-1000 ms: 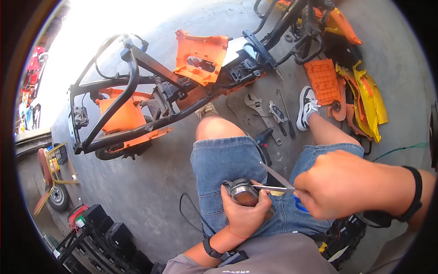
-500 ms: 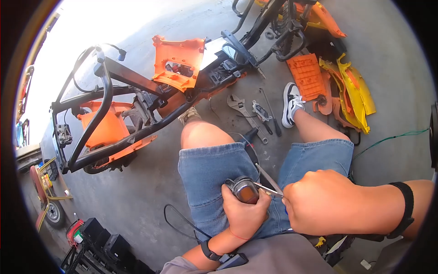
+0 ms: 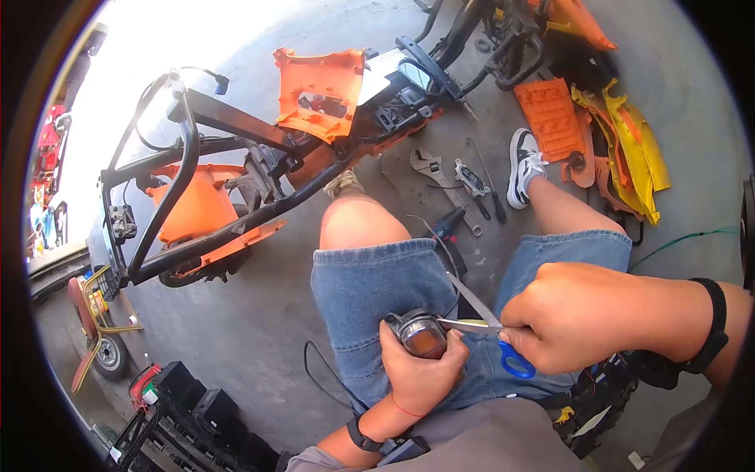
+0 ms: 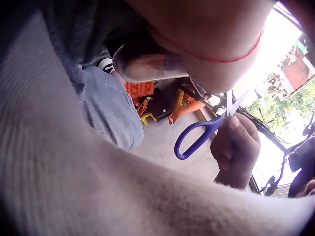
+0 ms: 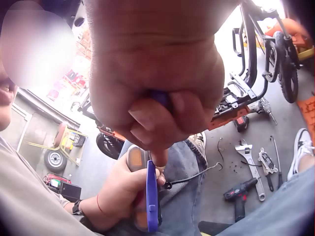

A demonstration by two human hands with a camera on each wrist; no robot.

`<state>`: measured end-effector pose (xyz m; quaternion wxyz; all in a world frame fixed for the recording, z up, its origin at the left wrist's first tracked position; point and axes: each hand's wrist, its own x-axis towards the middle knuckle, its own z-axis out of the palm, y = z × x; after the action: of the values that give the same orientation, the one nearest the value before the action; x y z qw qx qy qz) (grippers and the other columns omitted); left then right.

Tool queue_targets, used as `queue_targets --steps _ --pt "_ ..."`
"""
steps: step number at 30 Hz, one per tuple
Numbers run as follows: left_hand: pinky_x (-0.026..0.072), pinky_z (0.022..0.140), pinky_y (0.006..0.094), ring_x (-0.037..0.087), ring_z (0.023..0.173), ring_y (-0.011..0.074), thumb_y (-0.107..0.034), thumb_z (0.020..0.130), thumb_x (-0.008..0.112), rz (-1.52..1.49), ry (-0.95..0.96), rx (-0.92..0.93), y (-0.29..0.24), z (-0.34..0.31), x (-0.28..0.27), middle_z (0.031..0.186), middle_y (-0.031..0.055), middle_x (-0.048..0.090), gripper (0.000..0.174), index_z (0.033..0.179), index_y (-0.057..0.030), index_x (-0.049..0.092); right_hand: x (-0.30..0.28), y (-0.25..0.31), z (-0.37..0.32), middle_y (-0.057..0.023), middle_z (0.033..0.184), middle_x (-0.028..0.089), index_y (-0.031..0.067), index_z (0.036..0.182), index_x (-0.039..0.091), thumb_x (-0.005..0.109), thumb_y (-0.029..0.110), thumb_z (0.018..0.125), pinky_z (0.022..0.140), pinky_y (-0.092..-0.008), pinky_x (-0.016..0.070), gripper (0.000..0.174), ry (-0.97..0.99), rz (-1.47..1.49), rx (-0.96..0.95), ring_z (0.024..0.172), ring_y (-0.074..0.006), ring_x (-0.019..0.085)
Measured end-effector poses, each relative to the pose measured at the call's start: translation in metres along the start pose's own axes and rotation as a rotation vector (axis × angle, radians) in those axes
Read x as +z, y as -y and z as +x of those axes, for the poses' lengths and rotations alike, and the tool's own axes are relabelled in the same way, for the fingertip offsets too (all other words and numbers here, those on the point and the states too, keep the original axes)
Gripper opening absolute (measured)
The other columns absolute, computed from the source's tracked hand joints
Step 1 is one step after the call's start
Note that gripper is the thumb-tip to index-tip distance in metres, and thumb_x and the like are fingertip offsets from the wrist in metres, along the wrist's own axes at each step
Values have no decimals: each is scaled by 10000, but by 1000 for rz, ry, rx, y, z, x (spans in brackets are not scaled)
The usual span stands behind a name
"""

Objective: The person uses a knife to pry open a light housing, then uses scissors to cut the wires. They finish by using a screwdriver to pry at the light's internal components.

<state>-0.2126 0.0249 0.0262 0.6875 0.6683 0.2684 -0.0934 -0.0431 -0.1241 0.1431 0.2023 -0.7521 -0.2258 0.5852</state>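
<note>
Since the frame half a second back, the right hand (image 3: pixel 582 315) is drawn a little away from the left hand (image 3: pixel 421 377), and a blue handle loop (image 3: pixel 517 363) is now exposed under the fist; the blades are kept at the same spot.

Nearest, on the lap, a small lamp unit (image 3: pixel 423 334) with an amber lens is gripped by the left hand, fingers and thumb curled round its body, lens turned up. The scissors (image 3: pixel 472 315) are clenched in the right hand as a tight fist. The lamp unit lies directly to the left of the right hand, just beside it, so the left hand is the nearer one. The scissors' long axis is laid roughly level from the fist toward the lamp unit; the blades are spread, the lower tip set against the unit's edge, the upper one angled away.

Both forearms are bent in over the denim shorts (image 3: pixel 370 283). Beyond the hands, a wrench (image 3: pixel 432 169) and a drill (image 3: pixel 450 228) are left on the floor; farther out, a stripped scooter frame (image 3: pixel 236 157) is seen.
</note>
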Motion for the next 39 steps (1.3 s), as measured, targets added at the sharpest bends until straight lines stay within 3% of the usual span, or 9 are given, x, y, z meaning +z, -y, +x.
queue_targets --steps 8,13,15,17,25,26,30,32,39 --pt "583 693 310 681 803 178 142 813 654 -195 77 -23 -8 -1 -4 914 142 634 389 1070 60 374 2 -28 1 -272 679 618 -54 732 668 573 137 845 627 -507 512 241 -4 77 -171 662 -465 619" --pt "574 737 313 676 828 183 135 794 672 -142 116 56 2 -2 0 918 140 635 456 1109 56 353 4 9 -20 -256 667 646 -50 746 681 596 110 790 639 -463 561 186 67 -89 75 677 -431 675" --pt "571 758 323 673 825 186 136 785 672 -93 79 134 8 -2 5 922 136 635 427 1093 52 387 25 11 -33 -248 572 613 -34 719 643 637 147 732 538 -480 556 182 -169 -93 -99 549 -415 662" --pt "567 776 335 670 827 191 138 785 660 -248 81 63 0 -1 13 921 130 633 375 1067 53 428 20 21 -37 -261 574 613 -46 712 630 632 130 669 517 -488 551 181 -179 -151 -13 537 -407 663" --pt "570 740 351 656 791 202 147 789 627 -194 256 31 -6 3 -1 885 150 612 342 1050 53 428 -1 -15 -14 -220 659 646 17 747 680 596 162 828 591 -502 527 187 66 -86 4 625 -435 643" --pt "574 725 355 654 785 209 156 779 622 -225 253 83 -2 3 -2 905 162 604 386 1077 51 400 -1 -24 -10 -220 640 630 11 747 676 597 163 850 570 -501 510 200 20 -61 -115 604 -431 629" --pt "580 716 362 662 795 225 151 773 632 -267 276 100 1 4 -7 934 175 593 457 1120 38 358 -12 -26 -9 -282 695 638 -46 761 687 580 99 755 622 -501 532 180 75 -18 -125 661 -468 638" --pt "567 746 385 652 744 214 41 826 659 -258 294 98 -1 7 -8 912 161 598 506 1158 -54 290 -17 -26 -8 -274 701 641 -40 777 690 562 117 804 634 -491 534 204 101 -6 -119 673 -464 641" --pt "559 765 406 644 743 219 -16 831 709 -307 320 114 2 7 -9 906 156 591 515 1139 -76 301 -13 -46 -5 -198 634 631 47 780 697 626 196 882 564 -480 507 194 43 -36 -278 597 -410 627"
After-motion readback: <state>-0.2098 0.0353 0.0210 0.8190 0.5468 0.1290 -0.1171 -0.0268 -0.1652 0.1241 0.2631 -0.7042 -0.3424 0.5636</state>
